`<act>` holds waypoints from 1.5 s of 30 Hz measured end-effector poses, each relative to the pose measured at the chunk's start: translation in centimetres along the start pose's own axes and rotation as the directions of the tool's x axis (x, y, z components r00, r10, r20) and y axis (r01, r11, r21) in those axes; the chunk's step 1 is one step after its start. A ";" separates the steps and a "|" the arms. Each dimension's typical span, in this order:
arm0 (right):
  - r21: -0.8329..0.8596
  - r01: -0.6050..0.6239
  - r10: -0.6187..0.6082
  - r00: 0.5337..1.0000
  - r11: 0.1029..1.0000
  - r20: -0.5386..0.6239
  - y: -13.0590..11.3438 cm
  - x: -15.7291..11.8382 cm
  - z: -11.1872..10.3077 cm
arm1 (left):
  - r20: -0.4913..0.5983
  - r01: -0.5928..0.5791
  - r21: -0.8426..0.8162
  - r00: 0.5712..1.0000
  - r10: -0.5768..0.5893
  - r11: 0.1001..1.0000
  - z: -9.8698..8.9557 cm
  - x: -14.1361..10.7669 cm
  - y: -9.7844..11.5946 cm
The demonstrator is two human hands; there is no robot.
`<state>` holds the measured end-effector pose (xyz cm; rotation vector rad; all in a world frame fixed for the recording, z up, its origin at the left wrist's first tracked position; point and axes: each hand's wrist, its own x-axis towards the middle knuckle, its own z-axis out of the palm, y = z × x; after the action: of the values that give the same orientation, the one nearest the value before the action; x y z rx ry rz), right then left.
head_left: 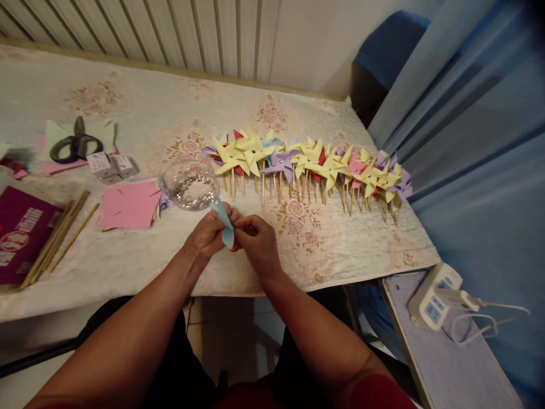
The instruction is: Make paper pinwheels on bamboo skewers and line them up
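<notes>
My left hand [209, 230] is closed around a light blue paper pinwheel [227, 236], its blades curled and seen edge-on above the table's front edge. From the right, my right hand [258, 241] is pinched against the same paper. Whether a small part sits between those fingertips is hidden. Just beyond my left hand stands a round clear plastic container [193, 184] with many small shiny metal pieces inside. Left of it lies a stack of square papers [128, 205], pink on top, with slits cut at the corners.
Finished pinwheels [281, 162] on sticks lie in a long row at the right. Black-handled scissors [76, 145] rest on more paper, near small boxes [111, 166]. Wooden sticks [53, 241] lie by a purple package [25, 233]. A power strip [434, 295] sits at lower right.
</notes>
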<state>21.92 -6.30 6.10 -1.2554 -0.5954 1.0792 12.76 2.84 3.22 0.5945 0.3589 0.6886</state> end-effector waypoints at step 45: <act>-0.773 0.362 -0.516 0.855 0.521 0.053 5.5 -0.4 -3.5 | -0.167 -0.184 0.177 0.963 0.214 0.967 -1.6 1.0 0.7</act>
<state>23.03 -8.48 0.05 -1.7707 -1.2395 0.2180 12.36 4.53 2.30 0.7278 0.5358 0.9185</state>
